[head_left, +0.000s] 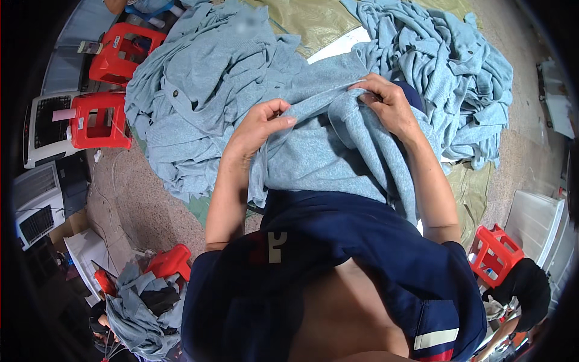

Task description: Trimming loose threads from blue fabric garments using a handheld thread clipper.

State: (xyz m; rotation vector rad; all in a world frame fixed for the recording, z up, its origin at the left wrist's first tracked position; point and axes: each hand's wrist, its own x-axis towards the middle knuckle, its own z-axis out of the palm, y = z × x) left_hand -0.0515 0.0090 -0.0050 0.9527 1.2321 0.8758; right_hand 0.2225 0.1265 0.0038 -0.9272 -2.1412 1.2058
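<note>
- Navy shirt [226,289], nearest in the head view.
- Left hand [260,125]: thumb and fingers pinching the blue-grey garment [319,160] in front of the body.
- Right hand [389,107]: pinching the same garment's edge.
- Knitwear heaps [208,75], left and right.

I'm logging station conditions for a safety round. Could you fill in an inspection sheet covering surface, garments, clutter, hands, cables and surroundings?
Surface: olive sheeting, partly hidden by cloth, over speckled floor.
Job's things: blue-grey garment before the person; similar knitwear in a left pile and right pile.
Clutter: two red stools beside the left pile.
Hands: left hand and right hand, bare, both gripping the garment.
Cables: thin cord on the floor at left; its ends are unclear.
Surroundings: co-worker in black, lower right; white case at right.
</note>
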